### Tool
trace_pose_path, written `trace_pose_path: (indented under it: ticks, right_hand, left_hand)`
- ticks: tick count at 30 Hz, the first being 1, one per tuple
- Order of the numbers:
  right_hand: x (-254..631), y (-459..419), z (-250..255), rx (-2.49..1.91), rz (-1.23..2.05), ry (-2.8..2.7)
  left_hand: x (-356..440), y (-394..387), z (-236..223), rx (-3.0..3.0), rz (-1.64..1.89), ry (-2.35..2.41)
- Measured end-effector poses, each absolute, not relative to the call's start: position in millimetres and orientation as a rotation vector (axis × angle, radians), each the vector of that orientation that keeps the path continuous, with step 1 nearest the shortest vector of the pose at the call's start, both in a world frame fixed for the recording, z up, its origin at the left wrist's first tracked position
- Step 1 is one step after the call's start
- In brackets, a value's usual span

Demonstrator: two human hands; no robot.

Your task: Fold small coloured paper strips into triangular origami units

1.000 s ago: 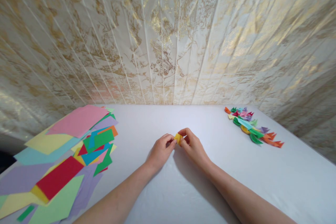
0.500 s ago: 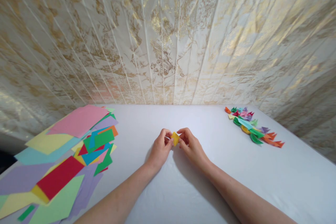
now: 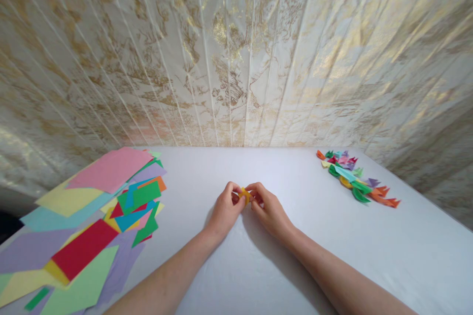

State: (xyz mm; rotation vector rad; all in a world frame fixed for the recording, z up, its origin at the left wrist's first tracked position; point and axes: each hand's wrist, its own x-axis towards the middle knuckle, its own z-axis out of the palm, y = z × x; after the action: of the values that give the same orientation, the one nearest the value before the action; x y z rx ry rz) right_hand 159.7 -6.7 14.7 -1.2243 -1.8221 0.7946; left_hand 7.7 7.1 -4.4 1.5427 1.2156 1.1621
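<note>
A small piece of folded yellow paper (image 3: pixel 244 196) is pinched between my two hands, just above the middle of the white table (image 3: pixel 207 167). My left hand (image 3: pixel 227 206) grips its left side with thumb and fingertips. On the other side, my right hand (image 3: pixel 268 206) has its thumb and index finger closed on the right edge. Fingers cover much of the paper, so its exact folded shape is hard to make out.
Coloured paper sheets lie on the left, among them a large pink sheet (image 3: pixel 114 167), a red rectangle (image 3: pixel 85 248) and a green piece (image 3: pixel 145 196). Several small folded paper figures (image 3: pixel 347 174) form a cluster at the back right. A gold-patterned curtain (image 3: pixel 229 59) hangs behind.
My fingers have closed further over the yellow paper, and less of it shows. My right hand has shifted slightly left, nearer my left hand.
</note>
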Motion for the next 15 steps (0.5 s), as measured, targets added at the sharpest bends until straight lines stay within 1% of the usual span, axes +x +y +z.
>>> trace_pose_path:
  ticks: [7, 15]
  right_hand:
    - [162.1, -1.6, 9.5, -1.222, 0.774, -1.786]
    - [162.5, -0.8, 10.5, -1.244, 0.800, -1.815]
  left_hand:
    - [5.1, 7.7, -3.9, 1.567, 1.183, 1.171]
    - [3.9, 11.6, 1.0, 1.384, 1.241, 1.136]
